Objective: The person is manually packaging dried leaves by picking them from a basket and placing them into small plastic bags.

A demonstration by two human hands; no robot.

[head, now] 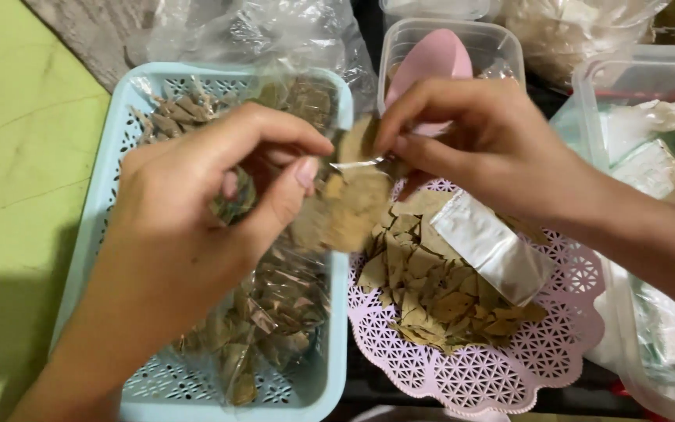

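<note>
A small clear plastic bag [351,205] stuffed with dried leaves is hanging between the two hands, above the gap where the blue basket [103,211] and the pink perforated tray [556,344] are meeting. The left hand [220,187] is pinching the bag's top edge from the left with thumb and forefinger, its other fingers curling round a few more leaves. The right hand [470,137] is gripping the same top edge from the right, fingertips clenched on the plastic. Below the bag, a heap of loose dried leaves [439,289] is lying on the pink tray beside a flat silvery packet [494,246]. Filled leaf packets [275,312] are piling up in the blue basket, which is sitting along the left side of the green table [17,195]
</note>
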